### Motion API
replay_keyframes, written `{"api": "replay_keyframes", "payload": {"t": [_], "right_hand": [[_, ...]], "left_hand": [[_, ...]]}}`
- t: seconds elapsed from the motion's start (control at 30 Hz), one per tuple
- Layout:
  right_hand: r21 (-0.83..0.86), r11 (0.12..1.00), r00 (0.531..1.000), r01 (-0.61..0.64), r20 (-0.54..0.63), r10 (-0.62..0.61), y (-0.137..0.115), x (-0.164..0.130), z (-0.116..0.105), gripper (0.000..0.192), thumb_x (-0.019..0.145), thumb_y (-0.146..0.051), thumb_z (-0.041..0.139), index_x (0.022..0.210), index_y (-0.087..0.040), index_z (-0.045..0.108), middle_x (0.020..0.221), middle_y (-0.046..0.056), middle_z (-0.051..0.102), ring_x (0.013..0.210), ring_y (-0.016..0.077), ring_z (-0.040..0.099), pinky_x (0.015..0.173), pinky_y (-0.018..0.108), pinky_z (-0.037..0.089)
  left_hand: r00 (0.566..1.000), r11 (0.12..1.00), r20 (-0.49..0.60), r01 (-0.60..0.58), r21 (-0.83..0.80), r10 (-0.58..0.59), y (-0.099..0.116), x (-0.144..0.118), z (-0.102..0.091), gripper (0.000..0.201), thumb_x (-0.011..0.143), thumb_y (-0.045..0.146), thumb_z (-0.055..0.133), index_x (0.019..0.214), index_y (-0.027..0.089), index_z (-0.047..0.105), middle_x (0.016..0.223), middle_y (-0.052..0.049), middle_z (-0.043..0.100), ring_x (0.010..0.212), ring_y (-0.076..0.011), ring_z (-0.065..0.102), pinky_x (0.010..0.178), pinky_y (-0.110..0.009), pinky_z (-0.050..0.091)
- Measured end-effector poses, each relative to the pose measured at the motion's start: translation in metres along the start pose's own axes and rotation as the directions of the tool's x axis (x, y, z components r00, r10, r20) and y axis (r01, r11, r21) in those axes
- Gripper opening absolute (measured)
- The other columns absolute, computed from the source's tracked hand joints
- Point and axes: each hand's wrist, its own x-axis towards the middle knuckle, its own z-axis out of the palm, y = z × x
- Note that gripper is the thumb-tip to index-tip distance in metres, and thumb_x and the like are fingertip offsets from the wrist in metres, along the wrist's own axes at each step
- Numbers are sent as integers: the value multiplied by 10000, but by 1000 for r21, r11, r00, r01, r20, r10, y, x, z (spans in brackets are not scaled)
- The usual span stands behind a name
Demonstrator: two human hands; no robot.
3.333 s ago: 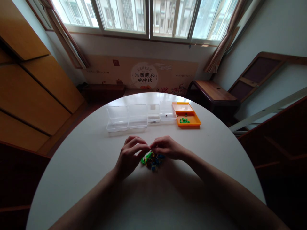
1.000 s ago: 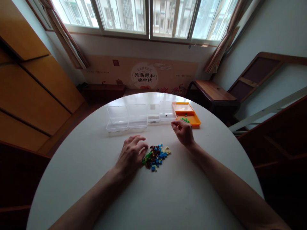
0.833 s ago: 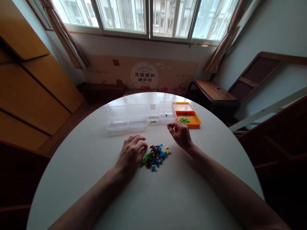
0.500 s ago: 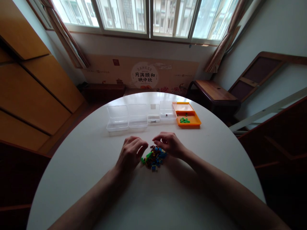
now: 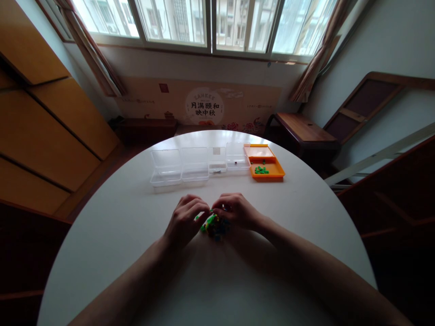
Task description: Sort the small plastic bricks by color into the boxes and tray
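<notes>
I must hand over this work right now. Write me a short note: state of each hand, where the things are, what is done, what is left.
Left hand: on the table, fingertips at the pile of small bricks; a grip cannot be told.
Right hand: over the pile's right side, fingers curled; a grip cannot be told.
Far side: four clear boxes open, nearly bare; orange box open.
Done: a few green bricks lie in the orange box.
Left: the mixed pile between the hands.

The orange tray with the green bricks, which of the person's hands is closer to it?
Right. The right hand lies at the brick pile, nearer the orange tray at the table's far right; the left hand lies on the pile's other side, farther away.
</notes>
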Motion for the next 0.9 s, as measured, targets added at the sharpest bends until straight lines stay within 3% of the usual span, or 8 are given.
{"api": "replay_keyframes", "payload": {"t": [0.13,0.23,0.3,0.4,0.47,0.53,0.7,0.9], "right_hand": [[-57,998,999,-7,-43,4,8,0,-6,103,827,-199,624,800,-170,719,706,6,638,585,93,524,598,203,414],[-160,981,973,-106,-220,69,26,1,-22,155,840,-245,592,796,-175,724,711,15,658,548,100,495,578,223,410],[-202,953,904,-227,-407,129,44,1,-37,196,841,-290,579,793,-169,725,710,27,670,553,118,506,597,246,424],[-159,897,727,-413,-651,219,70,-3,-62,261,815,-367,582,799,-151,728,719,54,690,598,160,564,622,278,451],[-100,858,622,-503,-732,279,83,-7,-76,291,796,-394,577,809,-148,733,719,62,702,619,184,597,633,293,466],[-77,827,562,-557,-768,307,93,-12,-86,303,778,-399,576,814,-146,740,715,70,711,632,201,614,659,311,476],[-78,802,534,-592,-783,318,103,-16,-92,329,768,-386,557,867,-141,754,749,86,726,650,212,623,699,333,485],[-112,812,576,-573,-759,302,100,-14,-84,320,776,-383,552,850,-148,755,743,77,722,641,201,616,671,315,477]], "left_hand": [[1000,999,9,-25,31,24,4,4,-3,74,843,238,653,804,207,598,769,-2,673,786,-157,593,779,-315,463],[999,999,32,-27,39,25,7,6,-5,75,850,241,638,795,206,601,771,-5,675,775,-154,593,770,-313,460],[999,999,43,-29,31,27,8,7,-6,88,858,230,619,775,206,601,762,-3,673,768,-150,590,767,-309,455],[998,999,44,-46,20,45,8,7,-6,94,856,203,609,762,204,600,747,1,670,758,-148,583,758,-304,446],[998,998,44,-52,23,51,7,6,-5,93,850,189,612,759,203,600,743,2,669,757,-149,580,756,-304,441],[998,998,52,-48,29,46,6,5,-5,96,848,185,612,755,205,601,743,1,667,760,-150,578,761,-306,439],[997,999,77,-9,46,5,5,4,-4,114,853,197,593,739,207,603,741,-3,663,760,-152,575,770,-313,441],[991,991,33,127,28,-128,3,2,-4,169,793,68,502,802,198,609,762,-12,655,790,-177,568,782,-346,454]]}}
